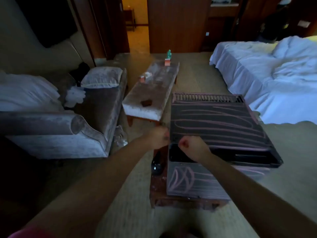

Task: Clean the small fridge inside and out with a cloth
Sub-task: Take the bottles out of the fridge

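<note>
One sofa [51, 134] stands left, one bed [265, 74] right, one padded bench [152, 90] beyond. One small fridge [214, 121] sits on a low tabletop [171, 202], one dark bottle [157, 164] just beside it. The left hand [158, 137] curls its grip round the fridge's left edge; the right hand [190, 146] is fisted at its top, its hold unclear.

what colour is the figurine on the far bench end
Green: the small figurine on its pinkish block, head view.
</note>
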{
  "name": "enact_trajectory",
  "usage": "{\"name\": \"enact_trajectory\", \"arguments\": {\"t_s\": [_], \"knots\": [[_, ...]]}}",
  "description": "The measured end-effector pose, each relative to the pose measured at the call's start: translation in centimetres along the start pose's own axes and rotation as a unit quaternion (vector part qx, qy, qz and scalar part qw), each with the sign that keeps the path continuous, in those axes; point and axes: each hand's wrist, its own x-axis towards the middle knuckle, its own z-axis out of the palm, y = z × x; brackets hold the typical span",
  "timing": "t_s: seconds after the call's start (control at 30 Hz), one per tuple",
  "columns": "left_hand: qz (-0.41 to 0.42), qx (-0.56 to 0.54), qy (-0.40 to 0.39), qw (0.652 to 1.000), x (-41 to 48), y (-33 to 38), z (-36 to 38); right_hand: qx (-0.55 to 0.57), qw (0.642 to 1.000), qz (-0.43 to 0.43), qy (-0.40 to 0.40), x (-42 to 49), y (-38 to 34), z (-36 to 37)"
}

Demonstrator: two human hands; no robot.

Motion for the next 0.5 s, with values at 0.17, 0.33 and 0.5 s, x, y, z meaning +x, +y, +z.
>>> {"name": "enact_trajectory", "arguments": {"t_s": [0.17,0.33,0.5], "knots": [[0.021,0.026,-0.002,0.999,-1.0,-2.4,5.1,-0.012,0.998,0.012,0.065,-2.9,1.4,3.8],[0.016,-0.015,0.078,0.997,-1.9,-2.6,7.9,0.017,0.987,-0.023,0.155,-4.8,2.3,6.5],[0.026,-0.017,0.149,0.988,-3.5,-1.5,8.8,0.037,0.980,-0.043,0.193,-7.1,2.3,7.4]]}}
